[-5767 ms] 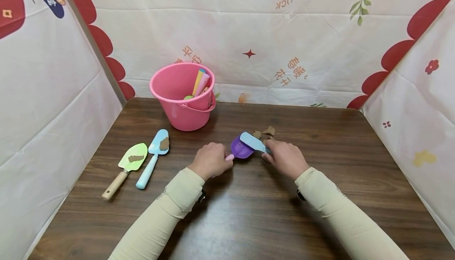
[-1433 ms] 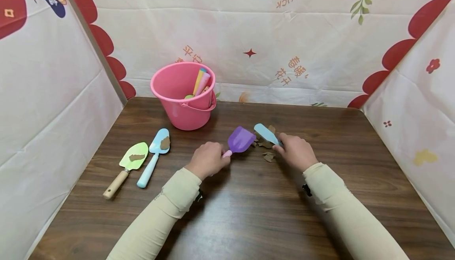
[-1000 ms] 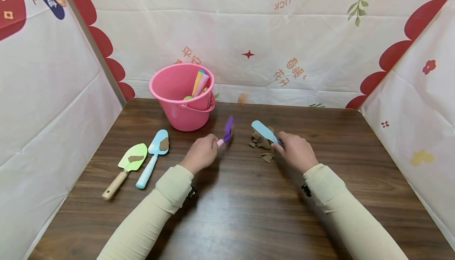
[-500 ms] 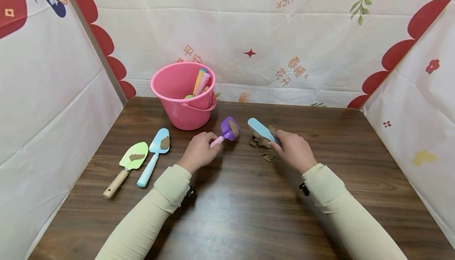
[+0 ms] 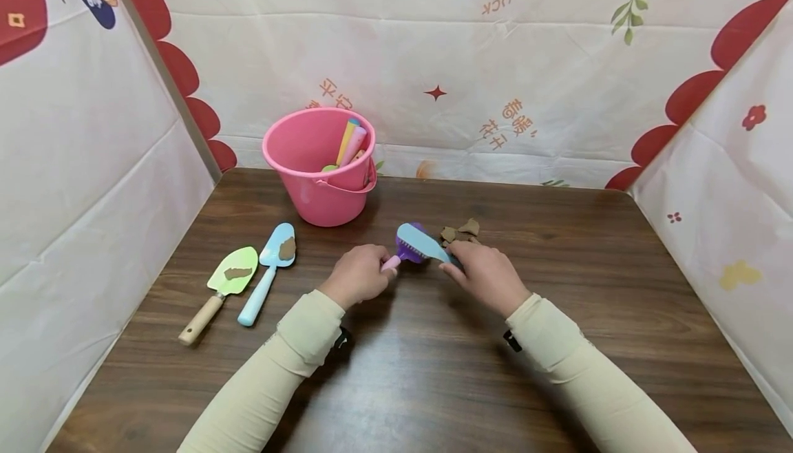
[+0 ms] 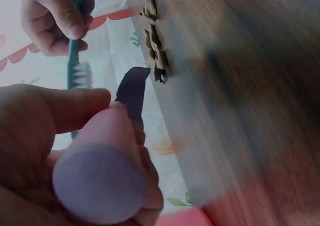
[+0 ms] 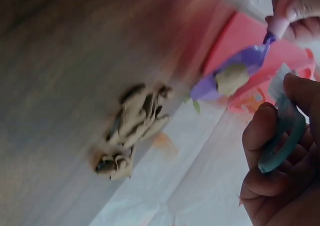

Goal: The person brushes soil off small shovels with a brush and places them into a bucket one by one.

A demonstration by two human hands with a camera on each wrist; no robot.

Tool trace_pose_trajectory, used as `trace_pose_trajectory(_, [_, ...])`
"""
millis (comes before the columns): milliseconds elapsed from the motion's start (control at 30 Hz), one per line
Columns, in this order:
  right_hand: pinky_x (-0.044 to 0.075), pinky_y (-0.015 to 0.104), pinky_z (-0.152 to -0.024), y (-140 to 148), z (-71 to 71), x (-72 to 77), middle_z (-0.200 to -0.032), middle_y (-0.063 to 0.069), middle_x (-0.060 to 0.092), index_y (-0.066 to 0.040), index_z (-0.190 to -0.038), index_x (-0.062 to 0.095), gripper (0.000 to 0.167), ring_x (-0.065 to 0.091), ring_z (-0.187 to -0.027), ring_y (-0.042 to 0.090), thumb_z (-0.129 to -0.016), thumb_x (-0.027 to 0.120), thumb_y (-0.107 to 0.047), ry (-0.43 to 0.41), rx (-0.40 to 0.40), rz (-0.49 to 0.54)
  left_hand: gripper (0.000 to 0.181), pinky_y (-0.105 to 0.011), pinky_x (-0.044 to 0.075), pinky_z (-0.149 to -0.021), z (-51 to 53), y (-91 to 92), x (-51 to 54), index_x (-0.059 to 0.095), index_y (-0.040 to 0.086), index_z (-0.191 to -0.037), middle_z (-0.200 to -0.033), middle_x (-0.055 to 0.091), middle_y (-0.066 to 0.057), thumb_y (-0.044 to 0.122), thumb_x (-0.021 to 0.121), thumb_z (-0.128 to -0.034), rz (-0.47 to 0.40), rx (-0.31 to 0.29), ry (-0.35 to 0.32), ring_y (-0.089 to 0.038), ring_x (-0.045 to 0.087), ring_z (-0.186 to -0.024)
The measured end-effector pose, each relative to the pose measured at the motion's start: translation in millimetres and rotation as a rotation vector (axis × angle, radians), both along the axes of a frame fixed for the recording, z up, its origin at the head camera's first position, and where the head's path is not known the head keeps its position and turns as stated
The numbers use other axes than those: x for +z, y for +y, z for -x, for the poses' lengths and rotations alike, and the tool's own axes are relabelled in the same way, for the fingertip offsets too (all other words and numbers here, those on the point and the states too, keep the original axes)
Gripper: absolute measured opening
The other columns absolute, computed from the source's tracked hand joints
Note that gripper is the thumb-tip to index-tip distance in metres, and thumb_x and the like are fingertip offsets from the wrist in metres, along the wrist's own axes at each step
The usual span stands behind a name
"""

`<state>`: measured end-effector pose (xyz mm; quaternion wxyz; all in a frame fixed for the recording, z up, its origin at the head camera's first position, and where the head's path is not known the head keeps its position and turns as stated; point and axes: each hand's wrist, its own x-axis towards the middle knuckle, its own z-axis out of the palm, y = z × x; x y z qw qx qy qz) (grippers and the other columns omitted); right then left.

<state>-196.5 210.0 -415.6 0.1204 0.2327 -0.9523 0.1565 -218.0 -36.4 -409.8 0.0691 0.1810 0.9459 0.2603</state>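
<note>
Both hands are sitting closer together than before: the left hand (image 5: 358, 275) is gripping the purple scoop (image 7: 254, 57) by its pink handle (image 5: 391, 263), and a brown lump (image 7: 231, 79) is lying in it, past the fingers. Over the scoop the blue brush (image 5: 419, 240) is hanging, and the right hand (image 5: 489, 277) is holding it, with more brown bits (image 5: 471, 226) lying just past those fingers. Sweeping seems to be happening, so the next move is probably needing a steady scoop and soft strokes.
</note>
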Motion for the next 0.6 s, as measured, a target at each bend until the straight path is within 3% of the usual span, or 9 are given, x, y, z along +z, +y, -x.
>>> trace_pose_trajectory(367, [0.039,0.034,-0.049,0.3,-0.7,-7.8,-0.066,-0.004,0.043,-0.011,-0.086,0.055,0.024,0.043,-0.055,0.014,-0.090,0.074,-0.025,0.021,-0.002,-0.032,0.014,-0.034,0.045,-0.065,-3.9,1.6,-1.5,0.065,0.014,-0.097,-0.079,0.059,0.001,0.026,0.070,-0.0921,0.030,-0.032,-0.043,-0.018,0.056,-0.069])
trace_pose_trajectory(600, [0.036,0.034,-0.049,12.7,5.6,-14.0,-0.064,-0.003,0.043,-0.011,-0.090,0.056,0.023,0.043,-0.054,0.016,-0.091,0.073,-0.026,-0.069,-0.070,-0.005,0.013,-0.034,0.044,-0.064,-7.1,3.2,-0.3,0.067,0.013,-0.096,-0.078,0.060,0.001,0.026,0.070,-0.0923,0.027,-0.039,-0.040,-0.019,0.055,-0.069])
